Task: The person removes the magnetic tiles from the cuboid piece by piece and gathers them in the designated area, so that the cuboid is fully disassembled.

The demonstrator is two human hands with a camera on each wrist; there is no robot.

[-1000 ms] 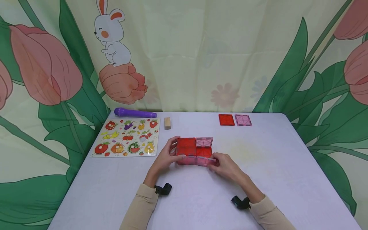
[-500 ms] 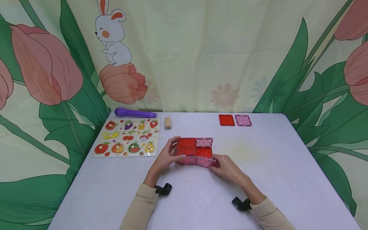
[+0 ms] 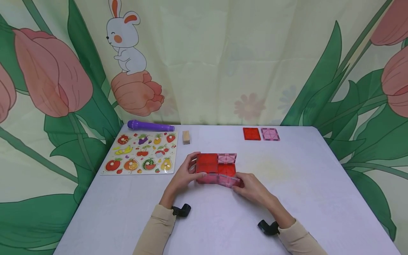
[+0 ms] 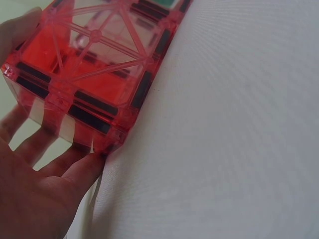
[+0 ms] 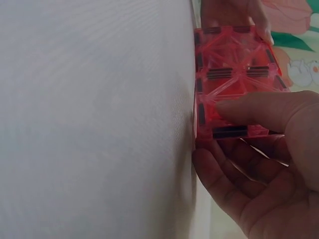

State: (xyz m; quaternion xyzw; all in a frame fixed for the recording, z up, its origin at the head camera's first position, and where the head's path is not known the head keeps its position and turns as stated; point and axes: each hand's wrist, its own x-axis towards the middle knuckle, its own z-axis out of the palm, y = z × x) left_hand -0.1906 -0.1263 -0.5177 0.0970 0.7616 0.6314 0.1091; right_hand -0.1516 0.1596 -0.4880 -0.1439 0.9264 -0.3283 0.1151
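A low box of red and pink magnetic tiles (image 3: 206,163) sits on the table between both hands. My left hand (image 3: 182,179) grips its left end, thumb at the front and fingers along the side panel, as the left wrist view shows at the pink tile wall (image 4: 94,32). The right part of the box has no top, with a pink tile (image 3: 226,158) upright at its back. At the front right, a pink tile (image 3: 228,181) angles outward from the box. My right hand (image 3: 253,186) pinches that tile's right end, thumb (image 5: 249,108) across its face and fingers behind.
A red tile (image 3: 251,134) and a pink tile (image 3: 270,134) lie flat at the table's back right. On the left are a fruit picture board (image 3: 153,146), a purple toy microphone (image 3: 149,126) and a small wooden block (image 3: 186,137). A printed curtain (image 3: 204,71) hangs behind.
The front right pink tile has swung slightly outward, toward the person, with my right hand moving along with it. My left hand keeps its grip in place.
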